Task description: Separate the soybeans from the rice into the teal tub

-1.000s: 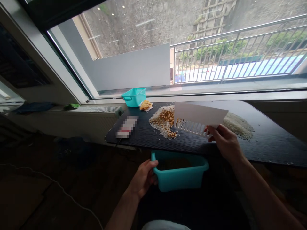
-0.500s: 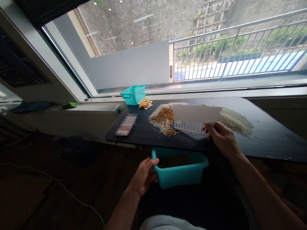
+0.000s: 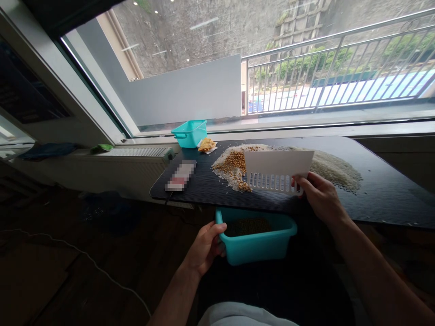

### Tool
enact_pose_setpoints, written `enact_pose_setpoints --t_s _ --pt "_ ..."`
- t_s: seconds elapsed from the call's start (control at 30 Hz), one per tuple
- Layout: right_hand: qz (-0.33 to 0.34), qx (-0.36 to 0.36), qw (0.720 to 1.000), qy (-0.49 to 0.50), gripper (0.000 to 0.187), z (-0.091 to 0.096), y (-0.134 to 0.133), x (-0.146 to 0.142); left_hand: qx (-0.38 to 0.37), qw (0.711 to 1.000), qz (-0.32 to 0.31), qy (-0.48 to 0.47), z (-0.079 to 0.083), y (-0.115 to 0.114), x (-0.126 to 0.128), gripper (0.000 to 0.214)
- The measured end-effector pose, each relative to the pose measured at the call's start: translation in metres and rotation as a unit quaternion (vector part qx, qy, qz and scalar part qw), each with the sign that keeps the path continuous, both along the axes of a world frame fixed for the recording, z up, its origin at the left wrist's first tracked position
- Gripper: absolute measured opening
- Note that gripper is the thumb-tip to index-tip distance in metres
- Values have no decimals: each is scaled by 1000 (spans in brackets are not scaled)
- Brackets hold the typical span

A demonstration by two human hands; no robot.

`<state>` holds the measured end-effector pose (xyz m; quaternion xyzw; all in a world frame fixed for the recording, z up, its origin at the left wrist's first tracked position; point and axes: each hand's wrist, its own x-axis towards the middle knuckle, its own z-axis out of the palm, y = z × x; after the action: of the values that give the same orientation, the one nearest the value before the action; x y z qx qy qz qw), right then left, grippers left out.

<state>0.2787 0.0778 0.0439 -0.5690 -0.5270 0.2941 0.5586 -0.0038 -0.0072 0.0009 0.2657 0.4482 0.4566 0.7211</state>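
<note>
My left hand (image 3: 208, 244) grips the left rim of a turquoise plastic bin (image 3: 258, 249), held just below the table's front edge. Dark small grains (image 3: 249, 226) lie inside it. Between the thumb and fingers of my right hand (image 3: 321, 194) is a white slotted plastic card (image 3: 278, 163), upright above the tabletop with its row of slots at the bottom. Behind and left of the card, golden soybean-like beans (image 3: 234, 164) lie mixed with white rice-like grains (image 3: 220, 168). Right of it spreads a larger pile of pale grains (image 3: 335, 170), partly hidden by card and hand.
The dark table (image 3: 384, 190) stands against a window. A second turquoise bin (image 3: 190, 134) and some yellow food-like pieces on white paper (image 3: 206, 145) sit at its back left. A blurred-out flat object (image 3: 181, 175) with a cable lies front left. A radiator (image 3: 139, 165) adjoins the table.
The slotted card and my right hand have shifted very slightly down and right. My left hand still holds the bin. The whole view has moved a little.
</note>
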Motion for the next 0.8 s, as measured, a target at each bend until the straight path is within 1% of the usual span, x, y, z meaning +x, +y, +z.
enact_pose_setpoints --t_s 0.13,0.3,0.43,0.63,0.8 --pt "5 -7 1000 29 17 0 0 0 0 1000 1 1 0 0 0 38" --pt "-8 -5 999 41 20 -3 0 2 -1 1000 -2 3 0 0 -1 37" --pt "-7 -5 999 36 20 -4 -1 2 0 1000 2 2 1 -1 0 38" --pt "-8 4 1000 17 21 0 -3 -2 -2 1000 3 2 4 -1 1 40" --pt "15 8 1000 -2 19 3 -4 -2 -2 1000 2 0 3 -1 1 38"
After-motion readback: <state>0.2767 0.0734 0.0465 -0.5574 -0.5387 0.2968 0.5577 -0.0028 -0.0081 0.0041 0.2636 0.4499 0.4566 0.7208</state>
